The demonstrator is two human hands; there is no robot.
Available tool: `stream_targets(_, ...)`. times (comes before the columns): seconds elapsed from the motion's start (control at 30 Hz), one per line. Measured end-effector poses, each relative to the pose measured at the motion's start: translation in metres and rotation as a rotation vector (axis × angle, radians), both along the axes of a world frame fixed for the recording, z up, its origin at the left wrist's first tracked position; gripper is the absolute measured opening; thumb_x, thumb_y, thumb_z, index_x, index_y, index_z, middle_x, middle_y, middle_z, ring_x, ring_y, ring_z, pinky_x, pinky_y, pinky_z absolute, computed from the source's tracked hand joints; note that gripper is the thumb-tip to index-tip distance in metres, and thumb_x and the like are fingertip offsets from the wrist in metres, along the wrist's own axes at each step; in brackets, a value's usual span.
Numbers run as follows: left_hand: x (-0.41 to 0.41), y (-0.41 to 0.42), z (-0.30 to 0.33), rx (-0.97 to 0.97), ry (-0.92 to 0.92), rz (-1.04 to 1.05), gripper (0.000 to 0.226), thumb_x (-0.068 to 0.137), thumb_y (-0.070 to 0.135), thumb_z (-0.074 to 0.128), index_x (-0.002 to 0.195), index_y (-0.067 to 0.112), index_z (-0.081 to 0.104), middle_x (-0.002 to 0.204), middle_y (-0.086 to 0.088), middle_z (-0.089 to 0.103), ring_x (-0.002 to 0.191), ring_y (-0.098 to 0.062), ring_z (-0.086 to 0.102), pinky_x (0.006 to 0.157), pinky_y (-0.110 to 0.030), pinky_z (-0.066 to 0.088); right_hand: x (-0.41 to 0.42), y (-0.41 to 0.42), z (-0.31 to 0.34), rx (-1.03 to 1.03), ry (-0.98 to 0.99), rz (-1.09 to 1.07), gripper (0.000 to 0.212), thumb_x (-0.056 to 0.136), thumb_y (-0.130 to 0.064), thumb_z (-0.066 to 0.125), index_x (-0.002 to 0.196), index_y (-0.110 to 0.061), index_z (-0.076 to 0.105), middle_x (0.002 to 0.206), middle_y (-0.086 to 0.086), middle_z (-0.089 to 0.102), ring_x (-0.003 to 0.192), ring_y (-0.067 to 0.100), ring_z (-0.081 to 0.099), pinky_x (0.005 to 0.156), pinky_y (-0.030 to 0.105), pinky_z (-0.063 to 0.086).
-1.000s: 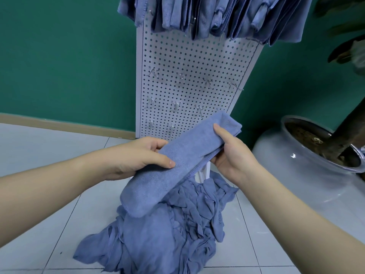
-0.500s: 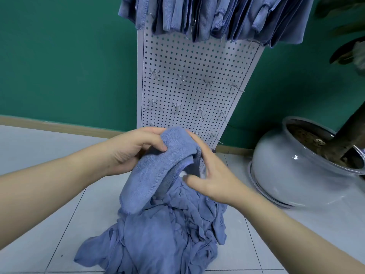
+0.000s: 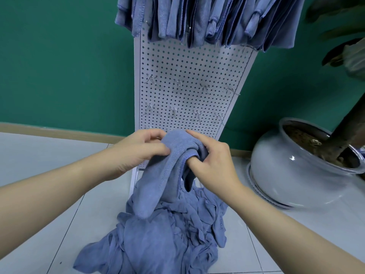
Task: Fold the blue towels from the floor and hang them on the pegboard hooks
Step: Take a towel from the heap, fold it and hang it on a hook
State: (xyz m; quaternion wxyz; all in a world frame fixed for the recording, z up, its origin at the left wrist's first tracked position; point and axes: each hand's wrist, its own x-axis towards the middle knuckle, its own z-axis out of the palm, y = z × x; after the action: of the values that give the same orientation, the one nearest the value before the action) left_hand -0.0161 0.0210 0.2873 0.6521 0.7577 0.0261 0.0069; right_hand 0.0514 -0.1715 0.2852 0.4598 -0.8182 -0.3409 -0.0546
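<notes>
Your left hand (image 3: 138, 150) pinches the folded towel (image 3: 169, 165) at its bend in front of the pegboard (image 3: 189, 72), while your right hand (image 3: 212, 161) grips it with fingers tucked under the fold. Its ends hang over the towel pile (image 3: 158, 234) on the floor, where a tag's lettering is too blurred to read.

A folded blue towel (image 3: 158, 175) is drooping in a long doubled strip, its bent top in front of the white pegboard's (image 3: 189, 80) lower edge and its near end hanging onto the crumpled pile of blue towels (image 3: 158, 240) lying on the floor. Further folded towels (image 3: 207, 18) are hanging across the pegboard's top; bare metal hooks (image 3: 177, 83) are sticking out mid-board.
</notes>
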Motion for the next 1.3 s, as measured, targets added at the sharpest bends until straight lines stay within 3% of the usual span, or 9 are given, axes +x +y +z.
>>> stream_targets(0.1, -0.001, -0.003, -0.008, 0.297, -0.236, 0.309, 0.044, 0.067, 0.051, 0.071, 0.104, 0.030, 0.065, 0.096, 0.009, 0.071, 0.085, -0.010, 0.067, 0.083, -0.031, 0.054, 0.003, 0.002, 0.004, 0.057, 0.020, -0.078, 0.038, 0.080, -0.015, 0.059, 0.114, -0.022, 0.076, 0.088, -0.004, 0.076, 0.082, 0.017, 0.066, 0.090, 0.039, 0.055)
stream_targets(0.2, -0.010, -0.012, -0.007, 0.576, -0.520, 0.338, 0.038, 0.082, 0.051, 0.062, 0.111, 0.027, 0.064, 0.099, 0.015, 0.063, 0.090, -0.008, 0.062, 0.083, -0.029, 0.052, 0.004, 0.005, 0.011, 0.145, 0.110, -0.123, 0.030, 0.082, -0.003, 0.059, 0.095, -0.023, 0.077, 0.074, 0.001, 0.071, 0.064, 0.014, 0.054, 0.066, 0.030, 0.051)
stream_targets(0.4, -0.009, -0.024, -0.009, 0.757, -0.450, 0.323, 0.058, 0.082, 0.063, 0.061, 0.128, 0.029, 0.054, 0.113, 0.018, 0.050, 0.101, -0.004, 0.055, 0.086, -0.032, 0.052, 0.004, 0.016, 0.018, 0.221, 0.179, -0.136, 0.029, 0.082, -0.002, 0.061, 0.084, -0.028, 0.075, 0.059, -0.015, 0.061, 0.055, 0.002, 0.046, 0.057, 0.014, 0.041)
stream_targets(0.63, 0.008, -0.018, -0.001, 0.606, -0.408, 0.584, 0.025, 0.086, 0.029, 0.063, 0.107, 0.025, 0.051, 0.106, 0.011, 0.053, 0.089, -0.014, 0.054, 0.076, -0.043, 0.051, 0.000, 0.051, 0.029, 0.249, 0.181, -0.073, 0.023, 0.083, -0.005, 0.067, 0.085, -0.025, 0.078, 0.068, -0.001, 0.068, 0.058, 0.004, 0.047, 0.054, 0.017, 0.042)
stream_targets(0.77, 0.012, 0.003, 0.000, 0.469, -0.419, 0.734, 0.018, 0.081, 0.030, 0.057, 0.099, 0.029, 0.056, 0.099, 0.013, 0.056, 0.089, -0.014, 0.056, 0.077, -0.043, 0.051, 0.005, 0.080, 0.037, 0.202, 0.174, -0.063, 0.019, 0.083, -0.006, 0.064, 0.078, -0.021, 0.074, 0.071, 0.007, 0.068, 0.061, 0.010, 0.045, 0.055, 0.025, 0.040)
stream_targets(0.93, 0.027, 0.043, 0.029, 0.327, -0.492, 0.775, 0.020, 0.087, 0.014, 0.062, 0.095, 0.032, 0.066, 0.087, 0.014, 0.069, 0.082, -0.009, 0.062, 0.074, -0.034, 0.053, 0.025, 0.120, 0.057, 0.247, 0.092, -0.096, 0.016, 0.088, -0.013, 0.065, 0.083, -0.026, 0.072, 0.061, -0.017, 0.062, 0.055, 0.002, 0.048, 0.052, 0.016, 0.036)
stream_targets(1.03, 0.042, 0.061, 0.053, 0.241, -0.559, 0.819, 0.019, 0.088, 0.013, 0.066, 0.093, 0.030, 0.071, 0.083, 0.013, 0.072, 0.079, -0.010, 0.065, 0.072, -0.031, 0.053, 0.041, 0.139, 0.077, 0.285, 0.001, -0.107, 0.015, 0.089, -0.015, 0.065, 0.080, -0.026, 0.070, 0.057, -0.015, 0.056, 0.054, 0.004, 0.045, 0.051, 0.015, 0.033)
stream_targets(1.17, 0.070, 0.078, 0.087, 0.171, -0.672, 0.861, 0.018, 0.087, 0.015, 0.068, 0.095, 0.029, 0.076, 0.083, 0.012, 0.074, 0.081, -0.011, 0.067, 0.074, -0.031, 0.055, 0.067, 0.162, 0.109, 0.317, -0.122, -0.132, 0.025, 0.090, -0.017, 0.061, 0.065, -0.021, 0.058, 0.053, -0.013, 0.049, 0.064, 0.013, 0.042, 0.060, 0.027, 0.036)
stream_targets(1.3, 0.094, 0.096, 0.113, 0.148, -0.778, 0.894, 0.021, 0.086, 0.015, 0.067, 0.098, 0.028, 0.078, 0.082, 0.014, 0.075, 0.078, -0.005, 0.067, 0.072, -0.022, 0.055, 0.089, 0.183, 0.139, 0.346, -0.226, -0.120, 0.042, 0.089, -0.011, 0.059, 0.057, -0.023, 0.034, 0.042, -0.014, 0.033, 0.048, 0.008, 0.029, 0.048, 0.019, 0.023)
